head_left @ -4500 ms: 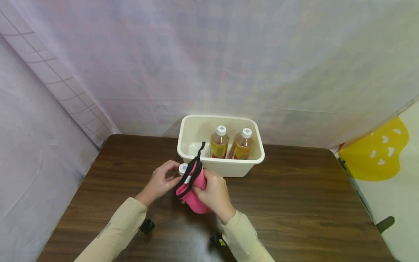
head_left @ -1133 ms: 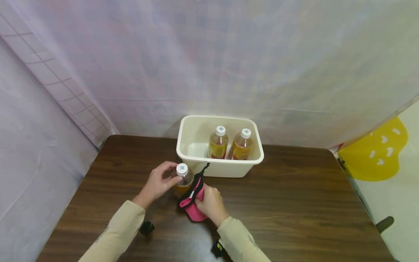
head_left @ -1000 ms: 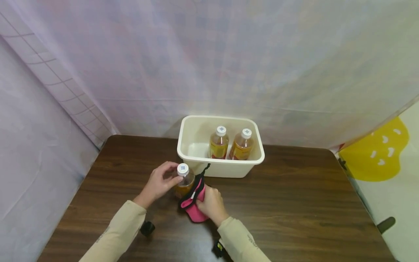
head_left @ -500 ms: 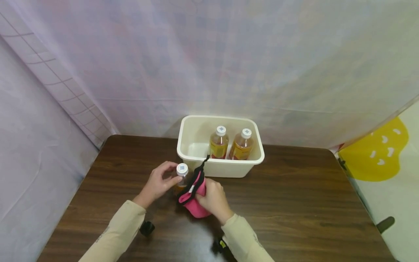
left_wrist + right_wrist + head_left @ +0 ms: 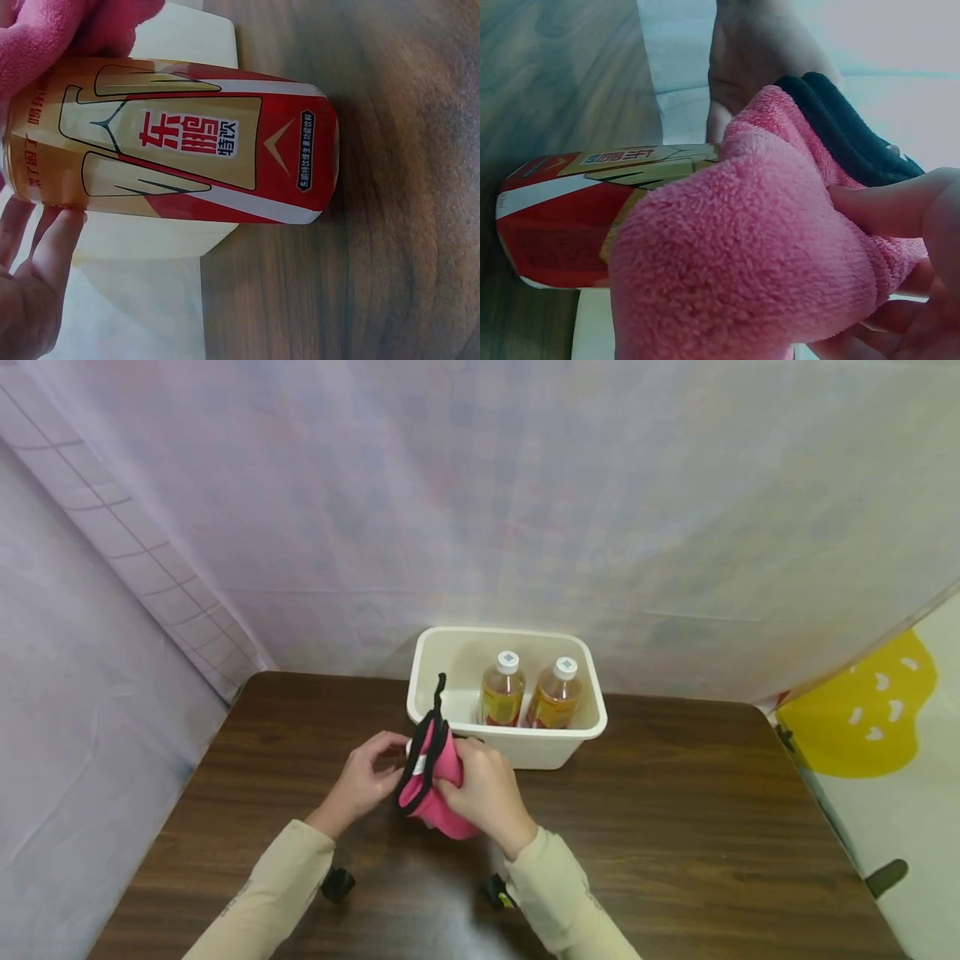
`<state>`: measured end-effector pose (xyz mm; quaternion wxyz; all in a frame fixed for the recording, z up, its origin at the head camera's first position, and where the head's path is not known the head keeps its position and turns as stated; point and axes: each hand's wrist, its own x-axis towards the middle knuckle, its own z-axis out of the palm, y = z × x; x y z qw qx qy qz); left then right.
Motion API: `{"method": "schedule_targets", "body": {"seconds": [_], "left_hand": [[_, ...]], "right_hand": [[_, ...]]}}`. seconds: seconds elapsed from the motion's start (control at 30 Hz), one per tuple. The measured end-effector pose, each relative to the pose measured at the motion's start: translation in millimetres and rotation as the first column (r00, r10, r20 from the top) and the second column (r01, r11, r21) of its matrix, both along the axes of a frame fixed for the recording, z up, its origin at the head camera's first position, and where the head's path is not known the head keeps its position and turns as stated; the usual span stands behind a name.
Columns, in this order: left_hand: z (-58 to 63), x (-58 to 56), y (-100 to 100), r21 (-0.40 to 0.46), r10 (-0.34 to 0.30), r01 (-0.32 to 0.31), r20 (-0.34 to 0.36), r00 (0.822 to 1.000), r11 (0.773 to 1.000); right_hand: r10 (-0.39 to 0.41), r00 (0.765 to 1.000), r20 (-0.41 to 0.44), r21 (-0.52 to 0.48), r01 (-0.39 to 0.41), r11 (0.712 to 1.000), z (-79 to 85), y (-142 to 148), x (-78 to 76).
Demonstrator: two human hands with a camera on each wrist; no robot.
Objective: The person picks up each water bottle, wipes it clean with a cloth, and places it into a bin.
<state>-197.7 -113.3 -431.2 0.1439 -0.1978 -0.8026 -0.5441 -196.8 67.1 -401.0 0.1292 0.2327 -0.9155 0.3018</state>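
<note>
My left hand holds a drink bottle by its upper part, thumb and fingers around it. The bottle has a gold and red label and stands upright on the table, its lower end close to the wood in the left wrist view. Bunched in my right hand is a pink plush cloth with black edging, a white tag and a black loop. The cloth lies against the bottle's upper right side and hides most of it in the head view; only a bit of the white cap shows.
Just behind the hands stands a cream plastic bin. Two capped bottles, one near the middle and another bottle beside it, stand in its right half. A pale curtain hangs behind the brown wooden table.
The right hand has moved the pink cloth up and left across the bottle, from its lower right side to near the cap, covering it. The left hand has kept its grip in nearly the same place.
</note>
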Motion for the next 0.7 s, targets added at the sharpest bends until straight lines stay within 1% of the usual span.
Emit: {"method": "schedule_targets", "body": {"seconds": [0.1, 0.2, 0.3, 0.43, 0.5, 0.6, 0.7], "left_hand": [[14.9, 7.2, 3, -0.016, 0.007, -0.007, 0.012, 1.000, 1.000], [15.4, 7.5, 4, -0.018, 0.011, -0.010, 0.035, 0.999, 1.000], [2.6, 1.4, 2, 0.017, 0.001, -0.002, 0.073, 0.997, 1.000], [-14.1, -6.8, -2, 0.047, -0.002, -0.004, 0.118, 0.993, 0.999], [-15.4, -7.3, -2, 0.035, 0.006, -0.011, 0.139, 0.990, 0.999], [-11.2, -5.4, -1, 0.023, 0.010, -0.013, 0.147, 0.989, 1.000], [2.1, 1.3, 2, 0.005, 0.012, -0.013, 0.127, 0.992, 1.000]], "right_hand": [[-0.008, 1.000, 0.013, 0.009, 0.008, 1.000, -2.9, 1, 0.1], [-0.012, 1.000, 0.008, 0.016, 0.011, 1.000, -8.9, 3, 1.6], [-0.023, 1.000, -0.015, 0.023, 0.024, 0.999, -21.2, 5, 4.3], [-0.068, 0.997, -0.019, -0.028, 0.068, 0.997, -43.1, 7, 7.1], [-0.092, 0.996, 0.004, -0.059, 0.092, 0.994, -54.0, 7, 8.1], [-0.120, 0.991, 0.057, -0.072, 0.124, 0.990, -69.4, 8, 8.4], [-0.142, 0.981, 0.130, -0.048, 0.149, 0.988, -86.6, 8, 6.1]]}}
